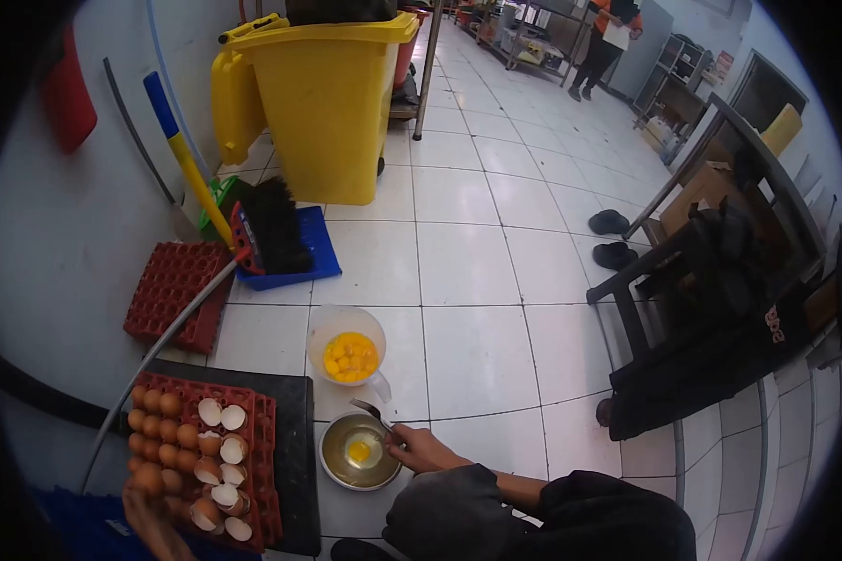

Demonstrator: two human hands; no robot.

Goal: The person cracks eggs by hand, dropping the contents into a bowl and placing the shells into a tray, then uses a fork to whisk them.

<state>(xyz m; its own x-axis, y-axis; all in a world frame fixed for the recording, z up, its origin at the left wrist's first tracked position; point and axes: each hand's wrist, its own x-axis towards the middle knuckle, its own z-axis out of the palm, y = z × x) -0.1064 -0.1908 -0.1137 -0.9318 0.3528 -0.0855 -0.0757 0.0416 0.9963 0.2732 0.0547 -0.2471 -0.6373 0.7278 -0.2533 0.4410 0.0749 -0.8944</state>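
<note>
My left hand point(156, 525) is at the near left corner of the red egg tray point(265, 449), its fingers closed around a brown egg point(147, 479). Whole brown eggs fill the tray's left side; broken shells point(233, 449) sit in its right side. My right hand point(427, 450) grips a metal utensil, apparently a spoon point(369, 409), over the rim of a metal bowl point(324, 460). In that bowl lies one yolk point(358, 452) in clear egg white. Just beyond stands a translucent plastic jug point(320, 324) holding several yolks point(351, 357).
A black platform point(297, 467) carries the tray. Stacked empty egg trays point(173, 294), a blue dustpan point(323, 245) with a brush point(276, 224), and a yellow wheeled bin point(323, 112) stand beyond. At right are a black chair point(627, 318) and shoes point(614, 255). Another person point(605, 47) stands far back.
</note>
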